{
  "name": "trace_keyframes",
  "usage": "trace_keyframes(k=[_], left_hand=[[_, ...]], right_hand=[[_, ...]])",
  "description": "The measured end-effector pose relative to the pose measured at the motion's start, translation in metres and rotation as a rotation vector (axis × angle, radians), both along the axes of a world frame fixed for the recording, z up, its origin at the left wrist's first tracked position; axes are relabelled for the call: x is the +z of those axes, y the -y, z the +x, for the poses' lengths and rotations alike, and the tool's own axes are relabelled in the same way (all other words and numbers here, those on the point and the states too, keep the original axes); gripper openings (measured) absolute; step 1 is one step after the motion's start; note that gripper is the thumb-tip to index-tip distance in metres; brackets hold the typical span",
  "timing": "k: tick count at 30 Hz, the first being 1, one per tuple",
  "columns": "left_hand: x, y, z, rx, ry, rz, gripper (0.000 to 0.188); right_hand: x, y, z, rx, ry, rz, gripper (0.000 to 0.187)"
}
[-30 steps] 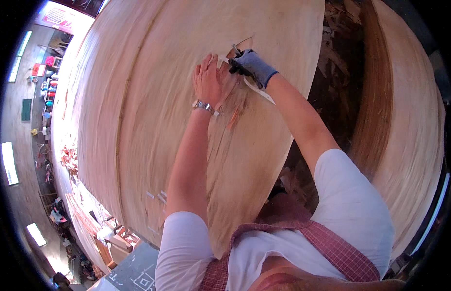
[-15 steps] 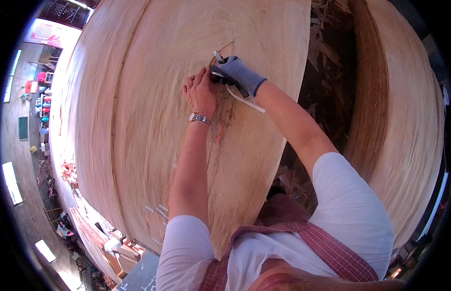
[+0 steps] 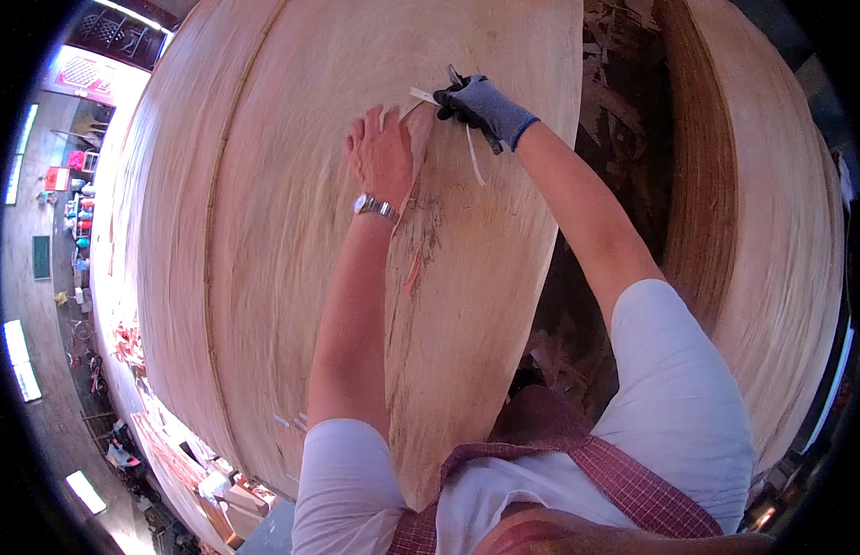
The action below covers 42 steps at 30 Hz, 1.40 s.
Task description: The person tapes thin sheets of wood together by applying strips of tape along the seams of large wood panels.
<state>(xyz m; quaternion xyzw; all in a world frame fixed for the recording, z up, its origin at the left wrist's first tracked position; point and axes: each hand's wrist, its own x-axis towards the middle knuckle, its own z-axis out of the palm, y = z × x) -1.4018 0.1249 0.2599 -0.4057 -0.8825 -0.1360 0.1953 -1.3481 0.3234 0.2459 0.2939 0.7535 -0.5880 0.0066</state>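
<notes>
My left hand [image 3: 382,153], bare and wearing a metal-band watch [image 3: 374,206], lies flat with fingers stretched on a large pale wood veneer sheet [image 3: 301,231]. Just to its right, a split [image 3: 416,153] runs down the sheet towards dark streaks. My right hand [image 3: 485,106], in a grey-blue glove with black fingers, is closed around a slim dark-handled tool [image 3: 494,141] with a metal tip; its exact kind is hidden by the fingers. A white tape strip [image 3: 476,162] trails below the glove, and a short white tape end [image 3: 423,95] pokes out by the fingertips.
A dark gap littered with veneer scraps [image 3: 620,139] separates my sheet from another tall veneer stack [image 3: 786,240] at right. A thin raised strip [image 3: 217,199] runs along the sheet's left part. Small white tape pieces [image 3: 282,421] lie near my left sleeve.
My right hand has moved right and slightly up, away from my left hand, with the tool and tape. My left hand has flattened, its fingers now spread on the sheet.
</notes>
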Motion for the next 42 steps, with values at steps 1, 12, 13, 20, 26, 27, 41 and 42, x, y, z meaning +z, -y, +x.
trace_keyframes(k=[1, 12, 13, 20, 26, 27, 41, 42], left_hand=[[-0.006, -0.006, -0.003, -0.045, -0.107, 0.119, 0.032], [-0.025, -0.032, -0.011, -0.095, 0.091, -0.003, 0.038], [-0.025, -0.033, -0.012, -0.159, 0.127, -0.032, 0.038], [-0.037, -0.022, -0.013, -0.172, 0.022, -0.173, 0.045], [-0.032, -0.018, -0.024, -0.176, 0.187, -0.201, 0.047], [-0.031, -0.004, -0.045, -0.199, 0.295, -0.133, 0.046], [-0.011, 0.027, 0.050, -0.077, 0.338, 0.041, 0.045], [-0.014, 0.028, 0.051, -0.092, 0.319, 0.040, 0.044]], right_hand=[[-0.001, 0.000, -0.001, 0.006, -0.010, -0.009, 0.031], [-0.030, -0.006, -0.010, -0.010, -0.138, -0.037, 0.038], [-0.033, -0.008, -0.011, -0.022, -0.139, 0.000, 0.038], [0.002, -0.012, 0.036, 0.166, -0.062, 0.181, 0.041], [0.018, 0.002, 0.046, 0.072, -0.137, 0.460, 0.028], [0.037, 0.023, 0.048, 0.074, -0.095, 0.086, 0.026], [-0.005, 0.058, 0.052, 0.057, 0.037, -0.232, 0.029], [-0.006, 0.058, 0.052, 0.054, 0.028, -0.239, 0.029]])
